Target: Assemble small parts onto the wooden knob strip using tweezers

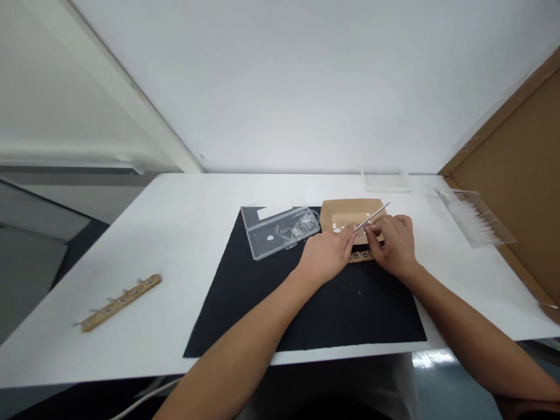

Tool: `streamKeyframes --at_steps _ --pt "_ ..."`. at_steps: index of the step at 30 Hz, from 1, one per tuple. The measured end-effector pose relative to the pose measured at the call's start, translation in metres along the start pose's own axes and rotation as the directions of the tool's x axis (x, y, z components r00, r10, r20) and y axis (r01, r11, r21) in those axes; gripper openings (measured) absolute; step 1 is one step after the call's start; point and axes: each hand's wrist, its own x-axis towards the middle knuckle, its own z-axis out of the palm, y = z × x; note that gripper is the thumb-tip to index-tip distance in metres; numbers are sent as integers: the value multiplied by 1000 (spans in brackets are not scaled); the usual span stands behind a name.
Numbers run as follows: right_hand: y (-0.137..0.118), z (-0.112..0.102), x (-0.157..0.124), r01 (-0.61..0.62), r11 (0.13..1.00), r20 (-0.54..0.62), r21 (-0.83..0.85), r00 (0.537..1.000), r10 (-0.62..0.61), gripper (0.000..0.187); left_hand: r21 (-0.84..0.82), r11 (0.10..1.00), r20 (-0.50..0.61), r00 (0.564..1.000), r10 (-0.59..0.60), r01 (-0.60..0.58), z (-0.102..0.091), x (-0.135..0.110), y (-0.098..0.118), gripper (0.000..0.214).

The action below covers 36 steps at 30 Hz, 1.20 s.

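My left hand (327,252) is closed on a thin, pointed metal stick (378,212), which slants up to the right over the cardboard tray. Close beside it, my right hand (396,242) has its thumb and fingers pinched together; a small pale piece may be between them, too small to make out. Beneath both hands lies a wooden strip with metal clips (357,256), partly covered by the fingers. The brown cardboard tray (350,205) behind them holds several small white bits. Left of it, an open clear plastic case (262,249) contains clear pieces like false nail tips.
A black mat (332,318) covers the middle of the white table (175,233). A second wooden strip with clips (120,303) lies at the left. At the back right are a clear shallow tray (385,182) and a clear case of nail tips (475,219), near a cardboard panel (516,157).
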Motion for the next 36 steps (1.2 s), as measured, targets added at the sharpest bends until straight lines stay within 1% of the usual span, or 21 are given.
streamKeyframes --at_steps 2,6,8,12,14,17,19,22,26,29,32,36 --pt "1 0 0 -17 1000 -14 -10 1000 17 15 -3 1000 -7 1000 5 -5 0 0 0 49" --pt "6 -1 0 -93 996 -36 -14 995 92 14 5 1000 5 1000 1 -1 0 -1 1 49" --pt "7 -1 0 -92 996 -19 4 996 92 13 9 1000 11 1000 -3 3 -1 0 1 49" --pt "4 -1 -1 -41 999 10 19 999 41 13 16 1000 17 1000 6 -6 -1 0 0 48" --pt "4 -2 -1 -34 999 -7 14 999 34 13 16 1000 10 1000 9 -9 -2 -1 0 48" --pt "8 -6 0 -69 997 -39 18 997 70 14 11 1000 -12 1000 9 -9 -4 -1 -1 48" --pt "11 -7 0 -101 994 -45 37 994 102 14 16 1000 -29 1000 -9 10 -7 -2 -2 47" --pt "13 -8 -1 -124 990 -24 63 992 125 14 19 998 -47 997 -66 67 -10 -1 -4 48" --pt "10 -7 -2 -113 989 23 98 994 111 14 18 992 -69 990 -121 122 -12 1 -9 47" --pt "5 -7 -3 -72 988 39 137 997 67 15 40 990 -113 985 -133 138 -10 2 -12 45" --pt "2 -8 -3 -44 984 34 175 999 39 14 40 989 -151 980 -133 140 -8 3 -13 44" --pt "0 -13 -3 -48 980 -4 191 999 50 12 12 993 -147 983 -111 114 -7 3 -13 41"
